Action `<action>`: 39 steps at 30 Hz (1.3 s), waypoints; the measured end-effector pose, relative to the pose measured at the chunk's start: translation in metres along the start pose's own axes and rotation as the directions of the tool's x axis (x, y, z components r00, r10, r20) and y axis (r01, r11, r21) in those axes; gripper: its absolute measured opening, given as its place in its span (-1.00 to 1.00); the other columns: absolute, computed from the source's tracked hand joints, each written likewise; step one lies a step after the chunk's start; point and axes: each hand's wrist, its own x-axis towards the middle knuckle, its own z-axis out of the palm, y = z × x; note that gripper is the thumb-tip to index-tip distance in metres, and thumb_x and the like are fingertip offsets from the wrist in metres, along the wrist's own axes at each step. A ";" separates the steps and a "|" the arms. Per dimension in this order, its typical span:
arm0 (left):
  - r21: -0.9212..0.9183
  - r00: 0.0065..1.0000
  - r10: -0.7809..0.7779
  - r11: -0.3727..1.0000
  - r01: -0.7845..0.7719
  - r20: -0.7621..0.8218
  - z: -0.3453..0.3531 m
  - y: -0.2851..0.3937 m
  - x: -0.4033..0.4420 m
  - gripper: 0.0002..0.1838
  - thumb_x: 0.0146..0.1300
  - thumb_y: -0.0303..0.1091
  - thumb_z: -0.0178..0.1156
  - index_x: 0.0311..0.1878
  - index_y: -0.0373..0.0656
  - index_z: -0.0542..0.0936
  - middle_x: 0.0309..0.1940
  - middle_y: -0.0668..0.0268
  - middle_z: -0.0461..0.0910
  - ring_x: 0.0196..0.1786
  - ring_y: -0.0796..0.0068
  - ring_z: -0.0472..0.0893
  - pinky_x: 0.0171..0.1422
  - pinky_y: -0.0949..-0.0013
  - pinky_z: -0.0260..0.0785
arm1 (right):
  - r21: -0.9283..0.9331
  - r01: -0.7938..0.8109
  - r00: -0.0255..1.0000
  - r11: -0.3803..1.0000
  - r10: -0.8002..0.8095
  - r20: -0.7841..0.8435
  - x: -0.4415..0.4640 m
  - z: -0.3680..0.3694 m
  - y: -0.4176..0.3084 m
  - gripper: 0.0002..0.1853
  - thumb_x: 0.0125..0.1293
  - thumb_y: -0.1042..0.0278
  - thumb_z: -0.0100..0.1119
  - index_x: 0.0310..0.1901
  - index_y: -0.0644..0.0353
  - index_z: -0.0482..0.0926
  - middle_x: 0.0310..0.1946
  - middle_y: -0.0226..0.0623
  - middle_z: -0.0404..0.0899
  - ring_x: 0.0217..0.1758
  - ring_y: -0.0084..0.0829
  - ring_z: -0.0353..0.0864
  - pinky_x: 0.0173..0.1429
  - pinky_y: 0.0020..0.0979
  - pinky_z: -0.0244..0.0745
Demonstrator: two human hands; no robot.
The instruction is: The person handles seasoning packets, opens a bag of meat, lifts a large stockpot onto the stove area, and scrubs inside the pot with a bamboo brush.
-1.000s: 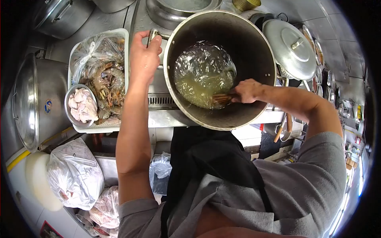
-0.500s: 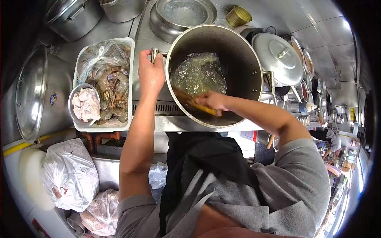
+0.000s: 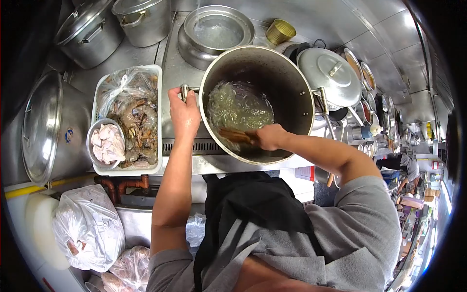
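Observation:
A large deep pot (image 3: 292,92) is tilted toward me at the counter's edge, with greenish, bubbly water (image 3: 241,104) in its bottom. My left hand (image 3: 185,113) is closed round the pot's side handle (image 3: 185,91). Inside the pot, my right hand (image 3: 271,137) grips a brown bundle-like brush (image 3: 236,135), whose far end lies against the lower wall at the water. The fingertips of my right hand are partly hidden.
Left of the pot, a white basket (image 3: 159,117) holds bagged shrimp and a bowl of pale meat (image 3: 108,143). Behind stands a round metal basin (image 3: 187,51) under running water. A lidded pot (image 3: 331,78) is at the right. Far right, another person (image 3: 411,168) is visible.
The view has shifted, and the pot sits lower in it. My right hand has moved leftward inside the pot with the brush. My left hand still holds the handle.

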 end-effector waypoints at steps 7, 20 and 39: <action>0.127 0.993 -0.047 0.991 0.033 0.108 -0.010 0.035 -0.007 -0.67 0.39 -0.28 0.08 0.09 -0.23 0.31 -0.19 -0.19 0.60 -0.08 -0.20 0.60 0.07 0.00 0.36 | -0.341 0.098 0.994 0.935 -0.109 -0.012 0.007 0.023 0.060 -0.45 0.43 -0.07 -0.07 0.43 -0.36 0.20 -0.17 -0.01 0.66 -0.12 -0.05 0.70 -0.07 -0.11 0.59; -0.024 0.998 0.052 0.998 -0.051 0.025 0.013 0.012 -0.012 -0.63 0.39 -0.27 0.06 0.13 -0.30 0.30 -0.20 -0.14 0.59 -0.12 -0.09 0.60 0.07 0.07 0.37 | 0.327 -0.473 0.801 0.818 0.554 -0.227 0.071 0.011 0.090 -0.47 0.43 -0.12 -0.08 0.39 -0.31 0.25 -0.02 -0.09 0.65 0.05 -0.06 0.66 0.11 -0.07 0.54; -0.467 0.932 -0.274 0.809 0.356 0.236 -0.006 0.022 -0.050 -0.82 0.47 -0.30 0.04 -0.14 -0.13 0.25 -0.59 0.42 0.28 -0.63 0.65 0.25 -0.63 0.46 0.13 | 0.117 -0.263 0.938 0.958 0.282 -0.202 0.068 -0.001 0.045 -0.32 0.39 -0.14 -0.01 0.48 -0.27 0.08 -0.06 -0.04 0.67 -0.01 -0.07 0.69 0.06 -0.10 0.56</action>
